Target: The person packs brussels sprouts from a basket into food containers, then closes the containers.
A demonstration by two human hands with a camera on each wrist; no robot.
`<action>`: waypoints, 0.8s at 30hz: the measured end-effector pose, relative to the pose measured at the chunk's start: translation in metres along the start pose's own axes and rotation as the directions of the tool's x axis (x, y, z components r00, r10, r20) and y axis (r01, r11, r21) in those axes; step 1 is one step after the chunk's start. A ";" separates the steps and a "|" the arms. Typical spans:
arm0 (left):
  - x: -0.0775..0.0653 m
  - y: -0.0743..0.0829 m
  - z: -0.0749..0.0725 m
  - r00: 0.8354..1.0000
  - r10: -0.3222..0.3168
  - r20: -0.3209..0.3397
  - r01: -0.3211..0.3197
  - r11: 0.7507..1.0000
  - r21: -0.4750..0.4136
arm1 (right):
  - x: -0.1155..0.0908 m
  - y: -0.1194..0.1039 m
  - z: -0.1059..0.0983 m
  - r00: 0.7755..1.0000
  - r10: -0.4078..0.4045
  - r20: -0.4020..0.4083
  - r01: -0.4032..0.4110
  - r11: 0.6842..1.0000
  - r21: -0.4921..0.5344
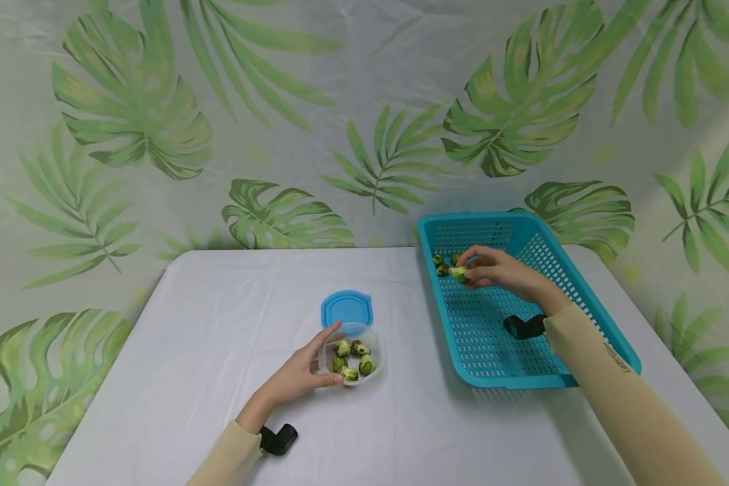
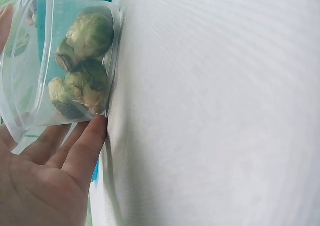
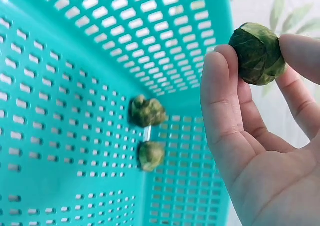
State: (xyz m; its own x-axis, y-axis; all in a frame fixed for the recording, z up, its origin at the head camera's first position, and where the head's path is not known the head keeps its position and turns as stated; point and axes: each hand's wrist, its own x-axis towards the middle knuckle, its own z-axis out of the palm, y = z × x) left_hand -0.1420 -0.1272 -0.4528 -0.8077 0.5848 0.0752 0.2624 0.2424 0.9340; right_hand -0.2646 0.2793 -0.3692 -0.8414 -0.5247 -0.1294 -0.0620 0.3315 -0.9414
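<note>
Evidently, the right hand (image 1: 501, 273) is pinching one sprout (image 3: 256, 53) between thumb and fingertips, the gap filled by that sprout alone. The sprout is hanging over the far left corner of the basket (image 1: 486, 345), clear of the other sprouts (image 1: 443, 270) lying there. Meanwhile, the left hand (image 1: 298, 374) is gripping the tub (image 1: 377, 344), thumb and fingers parted widely around its side; more sprouts are lying inside, and the lid (image 1: 346, 309) is lying off, just behind it.

Doing this well is probably calling for a light but sure pinch, since hard squeezing is risking a slip. Raising the sprout above the basket's wall and bracing the light tub are both mattering.
</note>
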 end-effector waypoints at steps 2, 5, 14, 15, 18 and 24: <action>-0.001 0.005 -0.001 1.000 -0.001 0.003 0.001 1.000 0.003 | -0.001 -0.002 0.003 1.000 -0.007 0.007 0.007 1.000 -0.004; -0.001 0.008 -0.001 1.000 -0.007 0.005 0.007 1.000 0.008 | -0.002 -0.007 0.009 1.000 -0.019 0.019 0.020 1.000 -0.005; 0.000 0.006 -0.001 1.000 -0.019 0.000 0.019 1.000 0.004 | -0.002 -0.024 0.034 0.993 -0.054 0.106 0.056 0.998 -0.017; 0.000 0.006 -0.001 1.000 -0.019 0.001 0.019 1.000 0.002 | -0.001 -0.026 0.037 0.992 -0.057 0.115 0.060 0.998 -0.020; 0.000 0.006 -0.001 1.000 -0.017 0.003 0.017 1.000 -0.003 | 0.001 -0.030 0.045 0.988 -0.064 0.141 0.066 0.998 -0.015; 0.000 0.004 -0.001 1.000 -0.016 0.003 0.016 1.000 -0.005 | 0.003 -0.037 0.062 0.982 -0.068 0.177 0.073 0.997 -0.020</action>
State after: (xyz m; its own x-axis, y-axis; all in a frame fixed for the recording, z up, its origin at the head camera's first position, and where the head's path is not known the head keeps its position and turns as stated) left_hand -0.1416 -0.1268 -0.4490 -0.8102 0.5832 0.0591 0.2465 0.2475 0.9370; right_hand -0.2321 0.2170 -0.3538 -0.7266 -0.6769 -0.1181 -0.1335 0.3077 -0.9421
